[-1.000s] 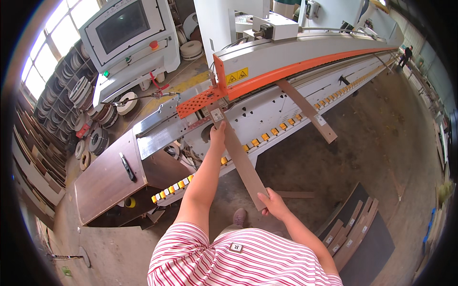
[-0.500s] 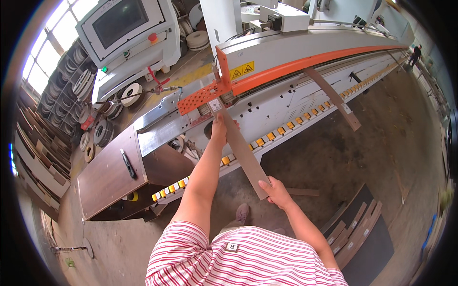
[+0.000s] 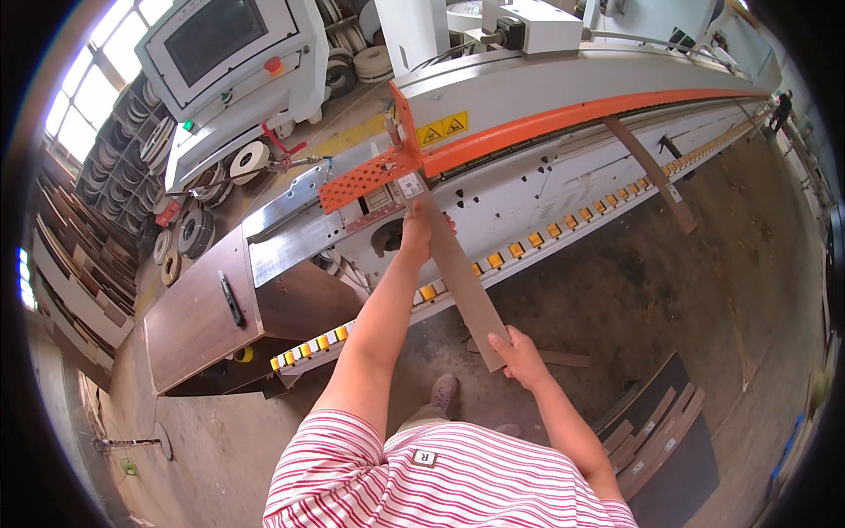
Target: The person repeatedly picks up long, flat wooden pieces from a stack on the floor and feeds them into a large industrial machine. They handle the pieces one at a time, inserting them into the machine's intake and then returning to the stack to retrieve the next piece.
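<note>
A long, narrow brown board [image 3: 464,286] runs between my two hands, its far end under the orange guard of a long edge-banding machine [image 3: 546,189]. My left hand [image 3: 417,231] is closed around the board near that far end, close to a white label, its fingertips partly hidden beneath. At the near end, my right hand [image 3: 521,355] grips the board's corner with the thumb on top. Just beyond my left hand lies a perforated orange plate [image 3: 368,179]. Farther along the machine, a second brown strip [image 3: 650,172] sticks out from under the orange rail.
Yellow rollers [image 3: 535,239] line the machine's near edge. A utility knife [image 3: 231,297] lies on a brown cabinet [image 3: 198,321] at left. Behind stands a control console [image 3: 220,44]. Cut strips [image 3: 656,431] rest on a dark panel at lower right. A person [image 3: 781,112] stands far right.
The second strip has travelled rightward along the machine. The board in my hands has shifted slightly to the right, and both hands keep their hold on it. The view has moved a little.
</note>
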Available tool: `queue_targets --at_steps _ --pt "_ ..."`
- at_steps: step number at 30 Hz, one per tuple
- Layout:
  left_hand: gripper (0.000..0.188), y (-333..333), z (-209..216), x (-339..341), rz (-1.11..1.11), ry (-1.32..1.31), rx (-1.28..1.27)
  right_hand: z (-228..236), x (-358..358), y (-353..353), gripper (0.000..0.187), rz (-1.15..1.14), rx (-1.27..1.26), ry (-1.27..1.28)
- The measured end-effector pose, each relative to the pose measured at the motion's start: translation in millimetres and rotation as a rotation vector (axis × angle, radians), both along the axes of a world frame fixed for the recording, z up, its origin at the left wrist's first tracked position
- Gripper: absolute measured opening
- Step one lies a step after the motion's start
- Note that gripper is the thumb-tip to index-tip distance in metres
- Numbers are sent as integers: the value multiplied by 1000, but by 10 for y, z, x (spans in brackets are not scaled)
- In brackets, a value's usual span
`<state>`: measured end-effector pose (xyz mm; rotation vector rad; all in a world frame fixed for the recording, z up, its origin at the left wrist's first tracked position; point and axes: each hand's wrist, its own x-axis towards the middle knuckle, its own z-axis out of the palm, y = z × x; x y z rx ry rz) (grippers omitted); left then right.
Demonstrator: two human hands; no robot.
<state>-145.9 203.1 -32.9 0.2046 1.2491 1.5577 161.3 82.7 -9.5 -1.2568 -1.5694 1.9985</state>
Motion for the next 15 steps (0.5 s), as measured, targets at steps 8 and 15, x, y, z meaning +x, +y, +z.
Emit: queue_targets --at_steps 8,15 --pt "57 869 -175 525 -9 -1 -53 50 497 574 41 -123 -22 26" --pt "74 621 -553 134 -597 663 -237 -599 1037 52 45 -729 -287 386"
